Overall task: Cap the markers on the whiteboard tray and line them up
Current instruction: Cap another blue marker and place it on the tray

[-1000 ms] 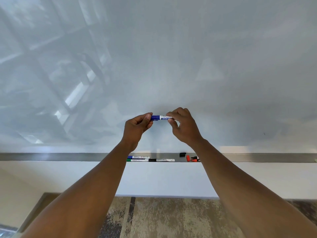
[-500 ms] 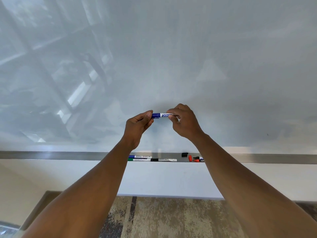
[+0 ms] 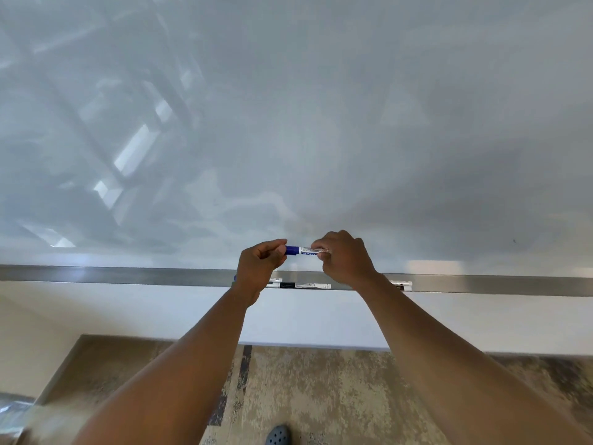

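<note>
The left hand [image 3: 258,268] pinches the blue cap end of a blue marker [image 3: 305,250], held level just above the whiteboard tray [image 3: 128,275]. The right hand [image 3: 345,258] grips its white barrel. More markers [image 3: 305,286] lie in the tray below.

a marker [image 3: 305,250] spans between the left hand [image 3: 260,268] and right hand [image 3: 345,258], above the tray [image 3: 128,275] where other markers [image 3: 305,286] lie.

left wrist hides tray markers' left ends [image 3: 272,281] | right wrist covers another marker [image 3: 401,285] | shoe [image 3: 278,435] cut off
</note>
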The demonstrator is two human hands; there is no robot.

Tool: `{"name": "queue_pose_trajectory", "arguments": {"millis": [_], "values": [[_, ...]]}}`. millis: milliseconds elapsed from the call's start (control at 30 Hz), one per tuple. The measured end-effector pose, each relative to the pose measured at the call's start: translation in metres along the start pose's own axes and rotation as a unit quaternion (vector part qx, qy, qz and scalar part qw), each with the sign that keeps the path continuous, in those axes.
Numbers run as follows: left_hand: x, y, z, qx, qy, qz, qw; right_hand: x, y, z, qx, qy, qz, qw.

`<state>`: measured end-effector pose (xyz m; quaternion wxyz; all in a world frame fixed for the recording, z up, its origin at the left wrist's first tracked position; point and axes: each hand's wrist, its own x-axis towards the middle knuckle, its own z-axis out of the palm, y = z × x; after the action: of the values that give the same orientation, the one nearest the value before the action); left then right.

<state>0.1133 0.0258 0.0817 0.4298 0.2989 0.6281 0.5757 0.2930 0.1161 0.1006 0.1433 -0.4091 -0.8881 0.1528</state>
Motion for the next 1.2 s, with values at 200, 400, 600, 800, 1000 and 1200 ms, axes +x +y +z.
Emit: {"name": "queue_pose_trajectory", "arguments": {"millis": [200,400,600,800,1000,1200], "values": [[0.016,-0.028,-0.007,0.138,0.036,-0.015,0.990,0.005,0.014,0.033,-0.027,-0.022,0.030,0.999],[0.028,-0.051,-0.018,0.344,0.069,-0.022,0.936,0.010,0.029,0.064,-0.032,-0.053,0.063,0.996],[0.036,-0.070,-0.022,0.523,-0.006,-0.031,0.852,0.015,0.035,0.096,-0.027,-0.087,0.102,0.991],[0.045,-0.082,-0.027,0.610,-0.070,0.012,0.790,0.022,0.039,0.123,-0.019,-0.113,0.136,0.984],[0.049,-0.095,-0.030,0.654,-0.107,0.013,0.749,0.023,0.042,0.140,-0.035,-0.115,0.135,0.983],[0.051,-0.103,-0.029,0.664,-0.104,0.007,0.740,0.025,0.043,0.147,-0.051,-0.128,0.128,0.982]]}}
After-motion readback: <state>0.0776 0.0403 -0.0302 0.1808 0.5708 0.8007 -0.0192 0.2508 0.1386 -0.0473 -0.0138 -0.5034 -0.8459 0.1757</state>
